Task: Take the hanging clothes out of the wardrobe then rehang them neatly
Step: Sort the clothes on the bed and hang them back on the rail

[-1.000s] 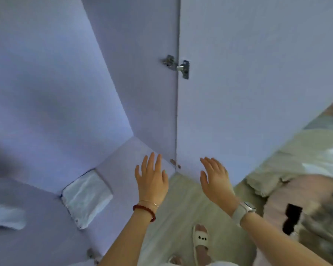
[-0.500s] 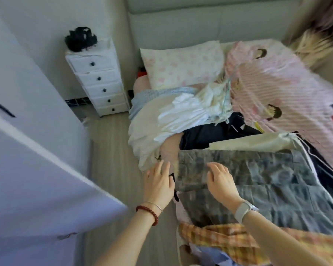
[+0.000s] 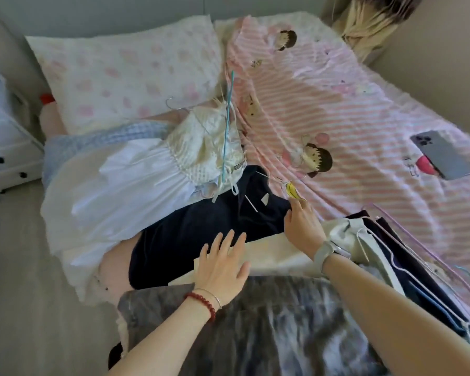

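Clothes on wire hangers lie heaped on the bed. A white dress (image 3: 120, 191) lies at the left, a dark navy garment (image 3: 198, 232) in the middle, a cream one (image 3: 266, 251) below it and a grey mottled garment (image 3: 282, 321) nearest me. My left hand (image 3: 223, 267) hovers flat with spread fingers over the cream and navy garments. My right hand (image 3: 301, 226) reaches to the navy garment's top edge, its fingers beside a yellow tag (image 3: 292, 189). Whether it grips anything is hidden. More hangers (image 3: 407, 270) with dark clothes lie at the right.
A pink striped bedcover (image 3: 337, 109) spreads over the bed, with a phone (image 3: 442, 154) lying on it at the right. A floral pillow (image 3: 125, 69) sits at the head. A white drawer chest (image 3: 3, 147) stands at the left, beside bare floor (image 3: 17, 267).
My view swung from the wardrobe interior to the bed. Both hands moved forward from the grey garment up over the cream and navy ones.
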A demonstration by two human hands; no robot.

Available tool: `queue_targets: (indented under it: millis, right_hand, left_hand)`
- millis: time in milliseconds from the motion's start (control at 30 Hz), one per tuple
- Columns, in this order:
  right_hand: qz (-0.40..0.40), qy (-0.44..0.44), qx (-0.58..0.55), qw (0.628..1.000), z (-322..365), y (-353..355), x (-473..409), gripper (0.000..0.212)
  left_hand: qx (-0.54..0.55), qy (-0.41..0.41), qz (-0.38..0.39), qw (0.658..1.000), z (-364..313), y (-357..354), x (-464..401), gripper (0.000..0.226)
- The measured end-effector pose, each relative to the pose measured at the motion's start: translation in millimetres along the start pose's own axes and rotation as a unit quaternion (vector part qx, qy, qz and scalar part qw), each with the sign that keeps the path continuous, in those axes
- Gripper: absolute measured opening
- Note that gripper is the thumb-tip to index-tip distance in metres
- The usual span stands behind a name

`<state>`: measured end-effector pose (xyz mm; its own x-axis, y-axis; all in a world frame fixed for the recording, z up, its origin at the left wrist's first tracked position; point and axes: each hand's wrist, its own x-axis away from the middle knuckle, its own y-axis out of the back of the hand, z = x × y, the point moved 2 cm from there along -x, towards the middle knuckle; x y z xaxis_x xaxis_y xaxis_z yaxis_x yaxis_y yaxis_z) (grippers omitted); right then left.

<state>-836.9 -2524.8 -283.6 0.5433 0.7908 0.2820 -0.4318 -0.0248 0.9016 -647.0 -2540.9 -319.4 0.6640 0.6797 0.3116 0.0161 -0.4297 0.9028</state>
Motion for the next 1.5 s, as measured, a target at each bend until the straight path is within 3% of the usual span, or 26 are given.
queue_targets:
  millis: [200, 433, 600, 800, 933, 1067, 1167, 1300, 1500]
  right_hand:
    - [0.082, -0.155, -0.055, 0.983, -30.8, -58.0, -64.2, 0.051]
    - [0.11, -0.191, -0.169, 0.961, -39.0, -68.3, -68.5, 0.034]
    - [0.037, -0.227, -0.2, 0.952, -31.0, -47.9, -64.9, 0.036]
    - [-0.032, -0.188, -0.206, 0.96, -9.5, -9.4, -61.2, 0.032]
    - [-0.048, -0.163, -0.19, 0.967, 13.6, 23.6, -56.9, 0.035]
    - [-0.054, -0.178, -0.16, 0.969, 26.1, 56.8, -46.0, 0.036]
    - [-0.078, -0.185, -0.13, 0.971, 30.9, 98.6, -39.3, 0.032]
    - [-0.094, -0.154, -0.14, 0.974, 50.2, 141.1, -22.9, 0.038]
    - [-0.132, -0.085, -0.175, 0.972, 118.0, 188.5, 32.9, 0.029]
  left_hand:
    - [0.017, -0.006, 0.026, 0.999, 6.9, -67.4, -28.6, 0.072]
    - [0.065, -0.013, 0.016, 0.998, 6.8, -74.3, -31.2, 0.074]
    - [0.087, -0.033, -0.003, 0.996, 5.4, -67.4, -25.6, 0.069]
    - [0.085, -0.073, -0.072, 0.991, 10.5, -47.3, -15.8, 0.052]
    - [0.057, -0.089, 0.009, 0.994, 13.3, -19.1, -12.9, 0.062]
    - [0.052, -0.079, 0.106, 0.99, 12.8, 6.7, -12.6, 0.048]
    - [0.031, -0.083, 0.137, 0.987, 11.5, 29.0, -6.8, 0.046]
    - [0.034, -0.047, 0.095, 0.994, 13.5, 76.2, -3.0, 0.047]
    - [0.079, -0.033, -0.064, 0.994, 21.3, 193.8, 17.4, 0.045]
